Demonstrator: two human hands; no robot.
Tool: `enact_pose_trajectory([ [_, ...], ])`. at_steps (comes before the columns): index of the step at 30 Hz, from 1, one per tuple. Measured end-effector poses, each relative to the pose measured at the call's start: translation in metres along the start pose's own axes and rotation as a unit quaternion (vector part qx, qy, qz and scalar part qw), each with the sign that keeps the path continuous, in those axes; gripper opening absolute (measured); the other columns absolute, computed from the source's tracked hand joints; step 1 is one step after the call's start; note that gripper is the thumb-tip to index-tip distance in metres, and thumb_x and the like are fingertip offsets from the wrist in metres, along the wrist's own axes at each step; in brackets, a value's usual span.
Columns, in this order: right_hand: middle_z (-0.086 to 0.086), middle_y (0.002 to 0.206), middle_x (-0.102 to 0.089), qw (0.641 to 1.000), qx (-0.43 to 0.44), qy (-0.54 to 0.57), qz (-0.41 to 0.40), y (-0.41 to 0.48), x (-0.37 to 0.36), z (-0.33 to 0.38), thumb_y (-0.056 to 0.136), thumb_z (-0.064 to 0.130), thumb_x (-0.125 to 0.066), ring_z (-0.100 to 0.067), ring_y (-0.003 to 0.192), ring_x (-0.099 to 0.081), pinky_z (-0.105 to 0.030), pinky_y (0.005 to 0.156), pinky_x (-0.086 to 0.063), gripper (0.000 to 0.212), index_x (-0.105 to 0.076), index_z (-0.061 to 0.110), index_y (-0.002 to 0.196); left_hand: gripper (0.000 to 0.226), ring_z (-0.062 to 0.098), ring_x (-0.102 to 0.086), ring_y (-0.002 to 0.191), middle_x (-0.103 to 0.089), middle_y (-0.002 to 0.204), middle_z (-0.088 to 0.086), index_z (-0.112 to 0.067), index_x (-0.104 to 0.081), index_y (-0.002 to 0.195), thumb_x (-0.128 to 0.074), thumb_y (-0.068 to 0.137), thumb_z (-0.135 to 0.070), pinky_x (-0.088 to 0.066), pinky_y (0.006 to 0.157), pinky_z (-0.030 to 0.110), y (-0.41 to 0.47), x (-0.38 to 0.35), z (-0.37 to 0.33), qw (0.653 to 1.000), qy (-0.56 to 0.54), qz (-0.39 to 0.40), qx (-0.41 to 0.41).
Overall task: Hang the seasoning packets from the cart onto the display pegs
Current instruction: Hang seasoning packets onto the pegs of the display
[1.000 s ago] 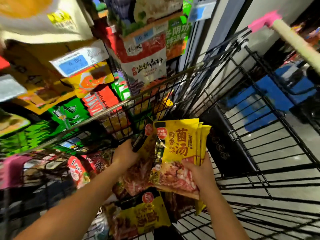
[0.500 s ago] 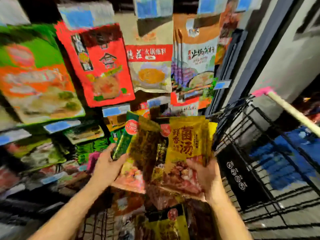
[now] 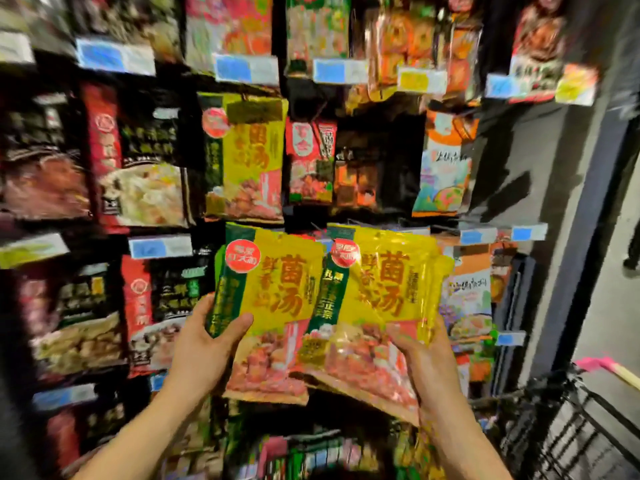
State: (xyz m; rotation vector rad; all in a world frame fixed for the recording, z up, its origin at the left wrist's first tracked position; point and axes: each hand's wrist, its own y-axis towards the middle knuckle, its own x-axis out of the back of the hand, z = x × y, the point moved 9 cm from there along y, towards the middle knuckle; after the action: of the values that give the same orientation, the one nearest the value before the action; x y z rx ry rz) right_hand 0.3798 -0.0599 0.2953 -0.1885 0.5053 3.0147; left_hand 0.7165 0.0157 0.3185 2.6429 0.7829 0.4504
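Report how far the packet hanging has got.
Done: one matching packet hangs on the display. In hand: the left grip holds a yellow packet, the right grip a yellow bunch, both raised, neither pegged. Left: hang both; blurred packets seemingly wait in the cart.

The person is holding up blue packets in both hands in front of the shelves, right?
Not blue. The head view shows the left hand and right hand holding up yellow packets in front of the shelves.
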Motion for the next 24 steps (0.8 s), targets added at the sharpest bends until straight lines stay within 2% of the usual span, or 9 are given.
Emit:
enact_pose_trajectory([
  [2,-0.002,0.109,-0.078,0.999,0.020,0.031,0.011,0.014,-0.017,0.021,0.075,0.019,-0.082,-0.024,0.102,-0.074,-0.052,0.103,-0.052,0.059,-0.061,0.022,0.130,0.031,-0.008,-0.065,0.080,-0.072,0.104,-0.008,-0.023,-0.062,0.118,-0.075,0.090,-0.021,-0.044,0.065,0.006,0.016,0.016,-0.018,0.999,-0.020,-0.023,-0.019],
  [5,0.003,0.119,-0.075,0.997,0.051,0.062,0.011,0.039,-0.038,0.051,0.065,0.038,-0.083,-0.024,0.111,-0.071,-0.054,0.106,-0.049,0.076,-0.057,0.031,0.135,0.025,-0.012,-0.065,0.075,-0.071,0.097,-0.011,-0.033,-0.062,0.102,-0.076,0.089,-0.016,-0.044,0.064,0.006,0.043,0.031,-0.042,0.997,-0.046,-0.058,-0.038],
  [8,0.001,0.122,-0.074,0.993,0.073,0.093,0.019,0.067,-0.054,0.072,0.058,0.046,-0.087,-0.028,0.115,-0.070,-0.057,0.107,-0.048,0.088,-0.056,0.029,0.138,0.032,0.003,-0.068,0.091,-0.072,0.104,-0.006,-0.026,-0.064,0.117,-0.078,0.088,-0.023,-0.045,0.074,0.021,0.073,0.039,-0.064,0.993,-0.061,-0.088,-0.057],
  [10,0.001,0.119,-0.075,0.992,0.076,0.097,0.033,0.083,-0.063,0.091,0.065,0.039,-0.088,-0.025,0.111,-0.071,-0.055,0.105,-0.050,0.080,-0.057,0.025,0.138,0.050,0.001,-0.064,0.099,-0.066,0.117,-0.014,-0.029,-0.054,0.134,-0.076,0.090,-0.025,-0.044,0.081,0.016,0.094,0.039,-0.085,0.990,-0.071,-0.095,-0.071],
  [12,0.000,0.114,-0.077,0.990,0.094,0.093,0.042,0.100,-0.068,0.108,0.080,0.019,-0.082,-0.019,0.103,-0.073,-0.046,0.102,-0.053,0.059,-0.059,0.022,0.134,0.057,-0.008,-0.059,0.103,-0.061,0.122,-0.023,-0.037,-0.045,0.140,-0.074,0.092,-0.026,-0.043,0.088,0.011,0.114,0.040,-0.105,0.988,-0.065,-0.099,-0.097],
  [14,-0.001,0.109,-0.077,0.989,0.105,0.099,0.037,0.117,-0.068,0.118,0.086,0.006,-0.076,-0.013,0.096,-0.074,-0.040,0.096,-0.055,0.050,-0.060,0.021,0.131,0.066,0.001,-0.061,0.114,-0.064,0.130,-0.016,-0.039,-0.042,0.149,-0.074,0.093,-0.029,-0.045,0.101,0.023,0.137,0.041,-0.118,0.987,-0.063,-0.102,-0.108],
  [18,-0.004,0.114,-0.076,0.988,0.099,0.108,0.042,0.143,-0.068,0.121,0.088,0.008,-0.076,-0.024,0.104,-0.073,-0.050,0.101,-0.054,0.049,-0.059,0.023,0.131,0.068,0.011,-0.060,0.122,-0.063,0.135,-0.010,-0.044,-0.040,0.151,-0.073,0.094,-0.028,-0.044,0.110,0.040,0.168,0.041,-0.134,0.986,-0.084,-0.107,-0.093],
  [20,-0.003,0.114,-0.076,0.988,0.098,0.107,0.043,0.150,-0.068,0.121,0.088,0.010,-0.078,-0.028,0.107,-0.072,-0.057,0.103,-0.052,0.050,-0.059,0.025,0.131,0.066,0.014,-0.060,0.122,-0.063,0.134,-0.009,-0.042,-0.041,0.151,-0.072,0.094,-0.027,-0.044,0.110,0.042,0.176,0.042,-0.141,0.985,-0.084,-0.115,-0.096],
  [24,-0.002,0.115,-0.076,0.988,0.094,0.110,0.058,0.157,-0.070,0.123,0.084,0.015,-0.081,-0.031,0.109,-0.072,-0.060,0.103,-0.051,0.053,-0.058,0.029,0.131,0.065,0.010,-0.062,0.119,-0.067,0.128,-0.015,-0.045,-0.043,0.150,-0.073,0.094,-0.030,-0.044,0.111,0.044,0.183,0.041,-0.144,0.985,-0.079,-0.113,-0.103],
])
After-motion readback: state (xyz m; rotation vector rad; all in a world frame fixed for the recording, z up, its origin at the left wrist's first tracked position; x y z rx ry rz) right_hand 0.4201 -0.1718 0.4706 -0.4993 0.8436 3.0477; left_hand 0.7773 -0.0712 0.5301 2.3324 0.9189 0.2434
